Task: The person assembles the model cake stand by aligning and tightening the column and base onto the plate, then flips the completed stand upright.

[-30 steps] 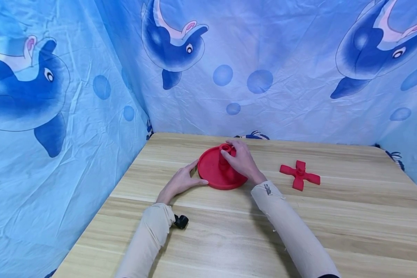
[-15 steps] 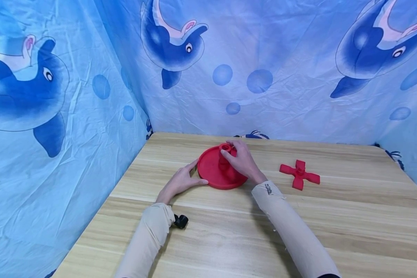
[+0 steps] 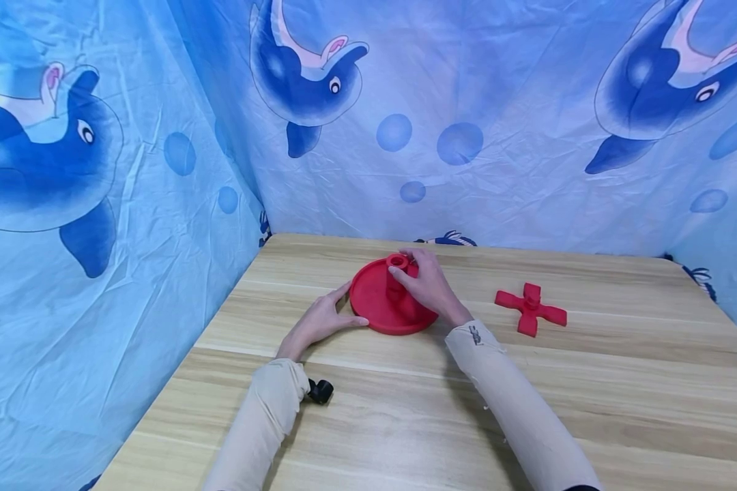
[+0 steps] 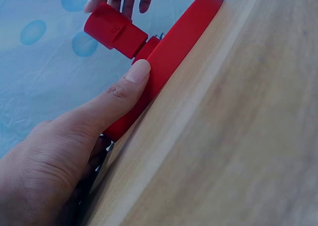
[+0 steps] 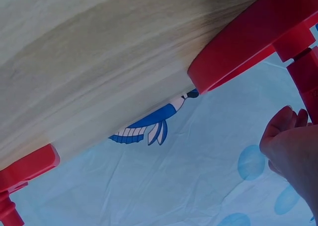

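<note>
A red round tray-like base [image 3: 368,303] with a raised rim lies on the table. My left hand [image 3: 319,324] holds its near-left rim between thumb and fingers; the thumb lies against the rim in the left wrist view. Above the base's middle stands an upright red tube [image 4: 115,31] marked "35", over a narrower red post [image 4: 147,48]. My right hand [image 3: 430,283] grips this tube near its top, thumb on the near side. Some right fingers are hidden behind the tube in the head view. A red four-armed cross piece [image 3: 530,310] with a central stub lies to the right.
The wooden table [image 3: 405,423] runs up to blue dolphin-print cloth [image 3: 497,204] at the back and left. A small black device [image 3: 321,391] sits at the left wrist. Bare wood lies between the base and the cross piece.
My right thumb has shifted very slightly left on the tube. The left hand, base and cross piece stay in place.
</note>
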The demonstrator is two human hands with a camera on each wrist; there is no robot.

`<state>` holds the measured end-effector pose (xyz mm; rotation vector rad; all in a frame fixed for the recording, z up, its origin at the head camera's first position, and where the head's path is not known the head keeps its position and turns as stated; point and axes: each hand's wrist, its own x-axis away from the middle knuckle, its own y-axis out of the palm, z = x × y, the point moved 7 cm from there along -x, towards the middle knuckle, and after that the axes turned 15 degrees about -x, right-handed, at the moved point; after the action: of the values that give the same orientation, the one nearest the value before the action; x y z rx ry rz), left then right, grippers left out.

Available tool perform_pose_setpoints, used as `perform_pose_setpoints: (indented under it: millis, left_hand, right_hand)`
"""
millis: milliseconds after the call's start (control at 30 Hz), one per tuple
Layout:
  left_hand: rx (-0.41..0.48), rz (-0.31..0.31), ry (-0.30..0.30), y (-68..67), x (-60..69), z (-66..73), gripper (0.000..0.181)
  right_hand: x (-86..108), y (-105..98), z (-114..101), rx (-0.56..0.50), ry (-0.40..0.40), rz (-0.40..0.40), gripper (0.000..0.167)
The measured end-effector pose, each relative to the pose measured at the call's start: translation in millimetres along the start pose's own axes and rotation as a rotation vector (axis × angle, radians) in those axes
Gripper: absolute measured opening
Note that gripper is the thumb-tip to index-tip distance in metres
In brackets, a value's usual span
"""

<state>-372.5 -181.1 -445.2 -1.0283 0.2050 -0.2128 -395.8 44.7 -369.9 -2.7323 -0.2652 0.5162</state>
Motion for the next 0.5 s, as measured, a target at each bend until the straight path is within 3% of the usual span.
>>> perform_pose_setpoints:
  millis: [500]
  left_hand:
    - [0.020, -0.001, -0.006, -0.3, 1.2, 1.1, 0.107]
  right_hand:
    - [0.7, 0.0, 1.4, 0.024, -0.007, 0.004, 0.058]
